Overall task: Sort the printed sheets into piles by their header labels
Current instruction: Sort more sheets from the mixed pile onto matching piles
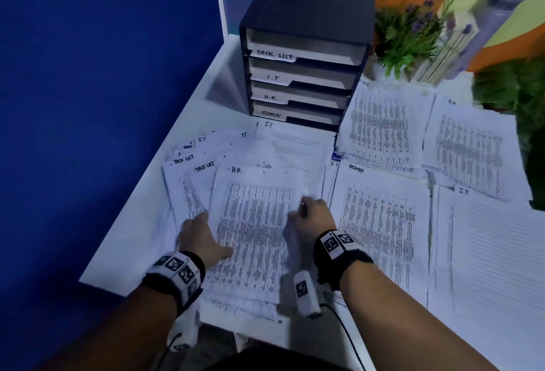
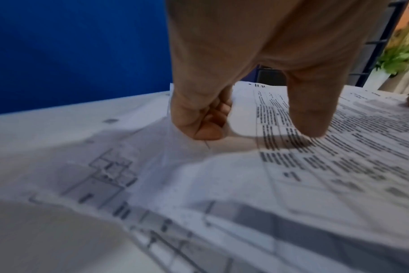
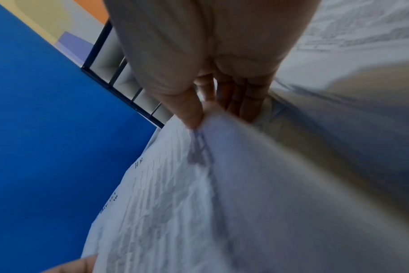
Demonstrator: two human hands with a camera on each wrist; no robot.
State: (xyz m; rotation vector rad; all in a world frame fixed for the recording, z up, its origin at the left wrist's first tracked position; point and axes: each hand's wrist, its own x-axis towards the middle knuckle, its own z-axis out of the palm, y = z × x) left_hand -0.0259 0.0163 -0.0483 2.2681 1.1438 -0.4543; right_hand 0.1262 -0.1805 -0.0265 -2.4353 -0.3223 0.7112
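Observation:
A printed sheet headed H.R. lies on top of the loose stack in front of me. My left hand holds its left side, thumb pressed on the print and fingers curled at the edge. My right hand pinches the sheet's right edge between thumb and fingers and lifts it slightly. Fanned beneath at the left are sheets headed TASK LIST and I.T.. To the right lie an ADMIN pile, an I.T. pile and an H.R. pile.
A black drawer organiser labelled TASK LIST, I.T, H.R. and ADMIN stands at the back. Another printed pile lies beside it. Potted plants fill the back right corner. A blue wall borders the white table on the left.

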